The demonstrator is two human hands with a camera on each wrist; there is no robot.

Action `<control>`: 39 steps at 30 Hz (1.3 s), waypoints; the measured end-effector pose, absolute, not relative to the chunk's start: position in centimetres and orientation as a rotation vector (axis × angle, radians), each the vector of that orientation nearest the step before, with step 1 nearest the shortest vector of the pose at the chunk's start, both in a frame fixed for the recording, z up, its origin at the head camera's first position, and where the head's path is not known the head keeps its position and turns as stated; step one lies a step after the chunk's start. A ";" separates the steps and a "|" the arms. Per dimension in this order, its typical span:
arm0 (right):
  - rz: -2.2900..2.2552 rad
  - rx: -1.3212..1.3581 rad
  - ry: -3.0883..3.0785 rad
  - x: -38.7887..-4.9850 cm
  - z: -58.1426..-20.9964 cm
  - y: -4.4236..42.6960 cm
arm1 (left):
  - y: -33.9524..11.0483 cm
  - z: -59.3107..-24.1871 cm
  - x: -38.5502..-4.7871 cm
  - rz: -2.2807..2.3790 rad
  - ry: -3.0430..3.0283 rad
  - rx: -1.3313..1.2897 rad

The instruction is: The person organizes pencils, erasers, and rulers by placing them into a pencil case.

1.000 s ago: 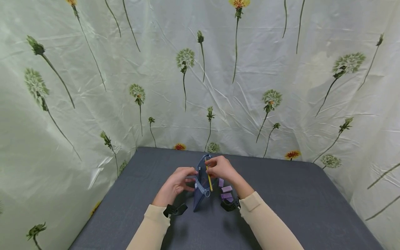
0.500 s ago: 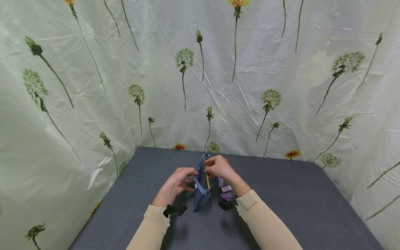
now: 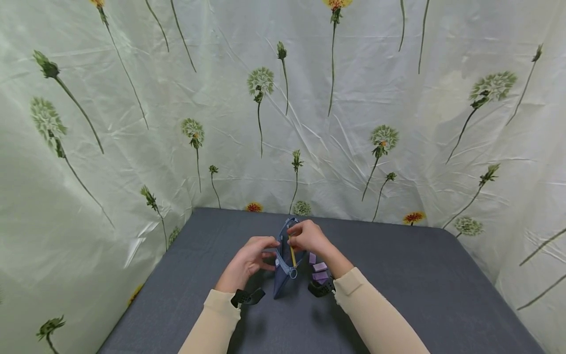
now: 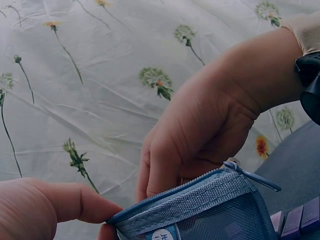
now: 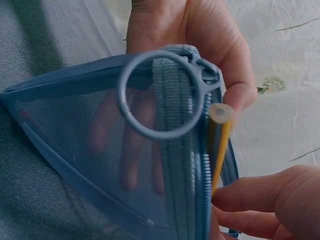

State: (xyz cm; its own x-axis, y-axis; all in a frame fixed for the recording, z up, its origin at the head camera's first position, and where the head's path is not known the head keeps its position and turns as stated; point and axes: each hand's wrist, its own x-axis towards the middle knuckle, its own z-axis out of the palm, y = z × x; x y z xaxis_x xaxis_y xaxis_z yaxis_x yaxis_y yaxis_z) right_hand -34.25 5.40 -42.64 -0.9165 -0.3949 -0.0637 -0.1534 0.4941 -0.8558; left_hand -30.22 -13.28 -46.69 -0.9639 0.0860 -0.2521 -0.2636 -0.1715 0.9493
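Yellow pencil [image 3: 293, 257], one: lay in the open mouth of a blue mesh pouch [image 3: 280, 284], between the hands, long axis near to far, along the opening. Right hand [image 3: 308, 236], nearer, pinched its far part; left hand [image 3: 253, 256] pinched the pouch's left rim.

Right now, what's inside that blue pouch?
A yellow pencil, pinched by the right hand, sits in the open mouth of the blue pouch, with a dark stick to its left. The pouch itself and that hand obscure anything deeper.
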 end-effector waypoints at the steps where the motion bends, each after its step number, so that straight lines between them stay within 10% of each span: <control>1: -1.384 -0.470 2.491 -34.2 -42.7 5.4 | -13.3 -46.7 -30.2 2.234 1.856 -0.204; 39: -1.419 -0.469 2.539 -32.6 -41.2 6.8 | -13.5 -46.4 -30.2 2.248 1.864 -0.256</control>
